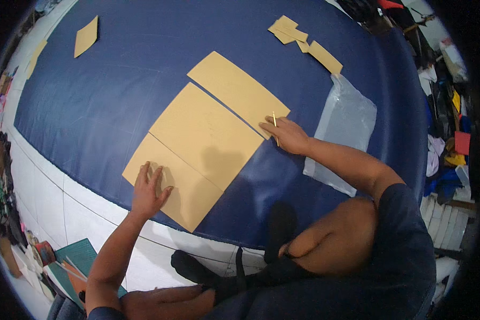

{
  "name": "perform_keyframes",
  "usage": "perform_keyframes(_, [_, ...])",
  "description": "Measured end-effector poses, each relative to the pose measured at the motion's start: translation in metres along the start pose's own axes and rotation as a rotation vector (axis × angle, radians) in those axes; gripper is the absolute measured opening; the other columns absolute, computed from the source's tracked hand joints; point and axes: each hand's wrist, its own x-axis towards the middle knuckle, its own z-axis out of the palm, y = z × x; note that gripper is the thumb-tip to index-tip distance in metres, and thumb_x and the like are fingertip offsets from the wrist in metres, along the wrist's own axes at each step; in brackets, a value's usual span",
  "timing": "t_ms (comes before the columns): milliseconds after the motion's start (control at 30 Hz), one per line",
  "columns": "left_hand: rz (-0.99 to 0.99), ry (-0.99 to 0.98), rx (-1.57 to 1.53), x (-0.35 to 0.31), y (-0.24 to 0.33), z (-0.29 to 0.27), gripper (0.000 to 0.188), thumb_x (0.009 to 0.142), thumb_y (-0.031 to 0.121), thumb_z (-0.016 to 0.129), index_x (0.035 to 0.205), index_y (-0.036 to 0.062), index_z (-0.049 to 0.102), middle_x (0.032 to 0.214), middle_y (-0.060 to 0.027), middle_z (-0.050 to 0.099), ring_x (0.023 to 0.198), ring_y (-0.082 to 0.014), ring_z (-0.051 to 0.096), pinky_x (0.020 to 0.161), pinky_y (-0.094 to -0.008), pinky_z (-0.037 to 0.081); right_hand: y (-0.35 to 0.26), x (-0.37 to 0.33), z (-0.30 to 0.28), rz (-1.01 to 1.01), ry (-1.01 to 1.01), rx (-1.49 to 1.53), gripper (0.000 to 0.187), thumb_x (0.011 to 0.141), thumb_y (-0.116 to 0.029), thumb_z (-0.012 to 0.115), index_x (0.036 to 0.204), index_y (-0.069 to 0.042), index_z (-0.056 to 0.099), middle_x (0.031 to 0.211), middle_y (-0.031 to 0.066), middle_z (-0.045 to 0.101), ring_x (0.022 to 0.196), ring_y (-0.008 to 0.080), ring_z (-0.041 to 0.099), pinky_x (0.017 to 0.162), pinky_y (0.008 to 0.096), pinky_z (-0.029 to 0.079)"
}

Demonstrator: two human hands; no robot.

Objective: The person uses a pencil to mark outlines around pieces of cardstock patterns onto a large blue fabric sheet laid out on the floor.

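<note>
A large tan cardboard sheet [205,125] lies on the dark blue mat. A thin dark line crosses it, setting off its near section [178,181]; whether this is a cut or a crease I cannot tell. Beyond a narrow gap lies a separate tan cardboard strip [234,85]. My left hand [150,191] rests with spread fingers on the near section. At the right end of the strip, my right hand [289,135] touches the cardboard with its fingertips. A slim yellow pencil [275,127] is held between its fingers, sticking up.
The blue mat [128,80] bears small tan offcuts [290,32] at the far right and another piece [86,37] at the far left. Beside my right forearm lies a clear plastic sheet [346,114]. A green cutting mat [80,256] is on the white floor, lower left.
</note>
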Motion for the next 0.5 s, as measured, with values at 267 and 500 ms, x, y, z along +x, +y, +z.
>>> perform_keyframes(267, [-0.016, -0.03, -0.001, -0.004, -0.002, -0.009, 0.067, 0.082, 0.031, 0.077, 0.139, 0.007, 0.05, 0.151, -0.032, 0.031, 0.136, -0.0501, 0.037, 0.111, -0.053, 0.037, 0.022, 0.004, 0.008, 0.065, 0.015, -0.067, 0.049, 0.094, -0.018, 0.055, 0.142, -0.012, 0.046, 0.15, 0.0167, 0.042, 0.131, 0.0365, 0.045, 0.104, 0.0519, 0.041])
perform_keyframes(500, [-0.045, -0.034, 0.026, -0.011, -0.004, -0.014, 0.064, 0.084, 0.033, 0.076, 0.137, 0.0074, 0.052, 0.15, -0.0303, 0.031, 0.139, -0.0476, 0.033, 0.113, -0.0516, 0.033, 0.021, 0.008, 0.006, 0.065, -0.059, -0.03, 0.048, 0.094, -0.021, 0.056, 0.14, -0.011, 0.047, 0.151, 0.0193, 0.04, 0.133, 0.0362, 0.044, 0.105, 0.0508, 0.041])
